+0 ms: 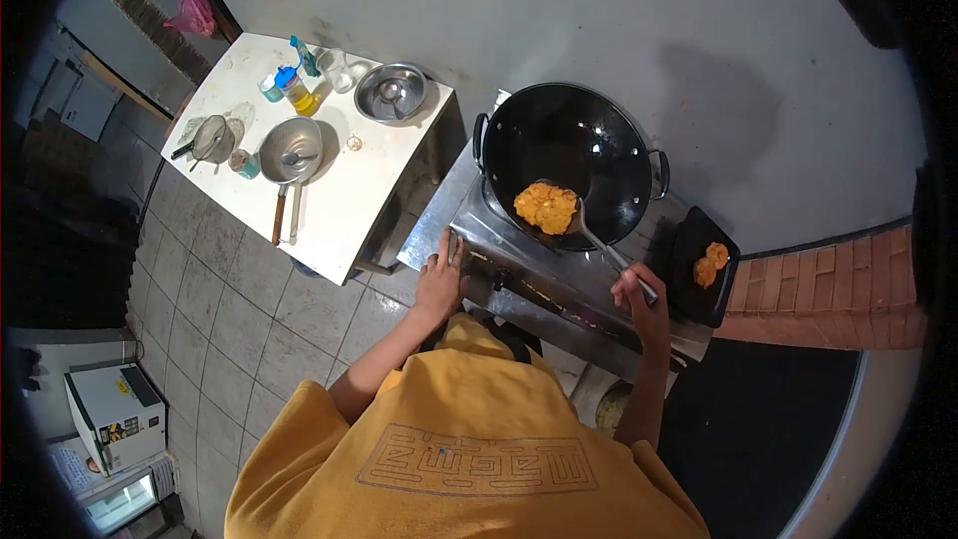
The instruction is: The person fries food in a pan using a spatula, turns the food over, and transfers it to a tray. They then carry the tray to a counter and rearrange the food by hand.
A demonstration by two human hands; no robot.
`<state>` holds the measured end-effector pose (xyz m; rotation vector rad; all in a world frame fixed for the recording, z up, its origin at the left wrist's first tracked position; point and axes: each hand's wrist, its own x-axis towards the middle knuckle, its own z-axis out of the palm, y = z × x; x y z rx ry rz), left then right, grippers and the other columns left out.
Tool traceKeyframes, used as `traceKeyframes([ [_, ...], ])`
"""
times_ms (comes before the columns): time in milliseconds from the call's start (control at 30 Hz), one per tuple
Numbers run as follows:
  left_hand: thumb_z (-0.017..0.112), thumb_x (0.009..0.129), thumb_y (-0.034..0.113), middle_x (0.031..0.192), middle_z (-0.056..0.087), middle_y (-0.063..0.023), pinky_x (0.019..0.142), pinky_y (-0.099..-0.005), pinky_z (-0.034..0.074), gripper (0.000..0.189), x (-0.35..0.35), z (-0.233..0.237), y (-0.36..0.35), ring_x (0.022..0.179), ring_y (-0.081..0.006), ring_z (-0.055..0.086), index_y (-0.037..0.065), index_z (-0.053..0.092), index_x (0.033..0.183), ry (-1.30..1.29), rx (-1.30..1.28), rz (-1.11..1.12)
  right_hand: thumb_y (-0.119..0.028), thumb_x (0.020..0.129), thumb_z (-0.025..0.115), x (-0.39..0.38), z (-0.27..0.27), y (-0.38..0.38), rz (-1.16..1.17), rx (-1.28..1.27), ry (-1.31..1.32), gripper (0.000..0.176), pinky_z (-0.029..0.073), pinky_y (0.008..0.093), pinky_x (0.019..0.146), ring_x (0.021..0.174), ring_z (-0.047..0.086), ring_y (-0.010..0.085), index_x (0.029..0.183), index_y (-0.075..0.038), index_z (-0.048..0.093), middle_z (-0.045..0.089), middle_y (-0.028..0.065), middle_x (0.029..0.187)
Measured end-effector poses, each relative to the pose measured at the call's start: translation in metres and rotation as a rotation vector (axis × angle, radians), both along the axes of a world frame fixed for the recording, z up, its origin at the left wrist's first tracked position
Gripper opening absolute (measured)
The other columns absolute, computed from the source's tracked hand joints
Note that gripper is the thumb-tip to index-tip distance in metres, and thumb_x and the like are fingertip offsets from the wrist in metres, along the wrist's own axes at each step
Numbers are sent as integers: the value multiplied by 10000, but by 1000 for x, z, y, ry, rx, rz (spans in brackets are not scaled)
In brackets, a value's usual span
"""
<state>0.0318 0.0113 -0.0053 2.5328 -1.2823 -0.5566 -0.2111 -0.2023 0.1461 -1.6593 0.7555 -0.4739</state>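
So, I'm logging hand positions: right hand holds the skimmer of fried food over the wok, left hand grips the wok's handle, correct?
Not quite: the head view shows the left hand resting on the front edge of the stove, not gripping the handle of the wok. The right hand does hold the skimmer of fried food over the wok.

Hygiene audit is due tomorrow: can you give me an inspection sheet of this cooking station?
Surface: steel stove, stained white table beside it.
Job's things: black wok on the stove; spatula holding orange fried food over it; two fried pieces on black tray.
Clutter: metal bowls, strainer, bottles on the table.
Hands: left hand flat on stove edge; right hand grips spatula handle.
Cables: nothing seen.
Surroundings: tiled floor, brick ledge, white appliance.
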Motion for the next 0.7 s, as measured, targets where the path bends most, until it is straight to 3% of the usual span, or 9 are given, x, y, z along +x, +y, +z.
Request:
traceKeyframes([
  [100, 725, 824, 276, 1597, 145, -220, 911, -441, 530, 801, -1, -8, 1, 1076, -415, 597, 50, 354, 1497, -92, -66, -27, -245, 1023, 516, 9, -1, 3, 8, -43, 7, 303, 398, 249, 600, 640, 486, 76, 820, -25, 562, 512, 3, 700],
  [700, 717, 836, 255, 1601, 131, -213, 923, -467, 517, 789, -1, -5, 2, 1089, -440, 588, 64, 346, 1506, -33, -72, -3, -244, 1017, 525, 19, -5, -4, 60, -12, 61, 296, 388, 248, 604, 643, 494, 72, 819, -26, 560, 537, 9, 701],
])
